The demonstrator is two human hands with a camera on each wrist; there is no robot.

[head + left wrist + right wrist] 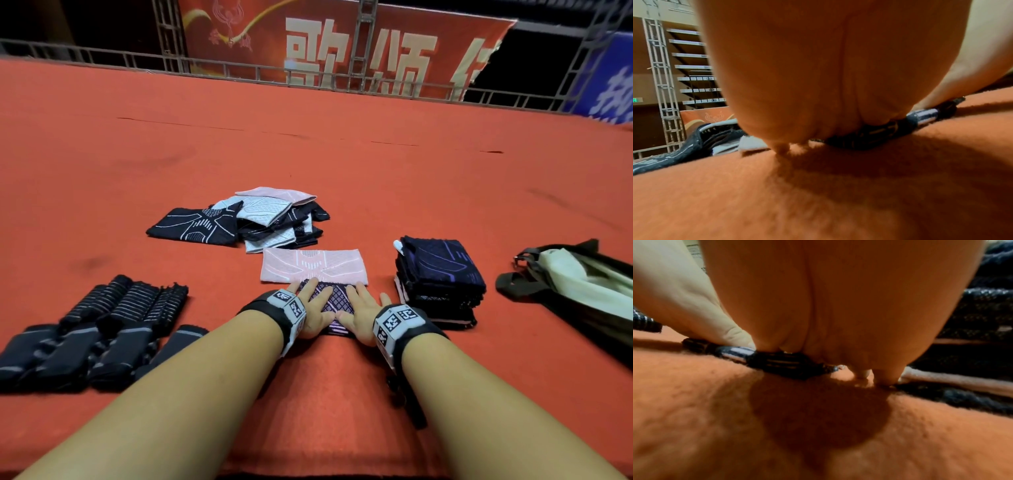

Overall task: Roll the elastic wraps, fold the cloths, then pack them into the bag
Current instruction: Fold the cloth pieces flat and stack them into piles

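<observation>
While both hands press flat, fingers straight: left hand (317,310), right hand (361,317) atop dark purple-patterned knit cloth (334,298), long axis crosswise under fingers; folded dark stack (442,274) nearer right hand

This looks like an event stage in a hall or auditorium. A wide red carpet (308,154) covers the floor, edged at the back by a low metal truss rail (239,72). Behind it hangs a red banner (342,44) with large pale Chinese characters, beside a blue banner (613,82). The left wrist view shows a truss tower (663,81), stepped tiers (694,66) and a green exit sign (637,100).
</observation>
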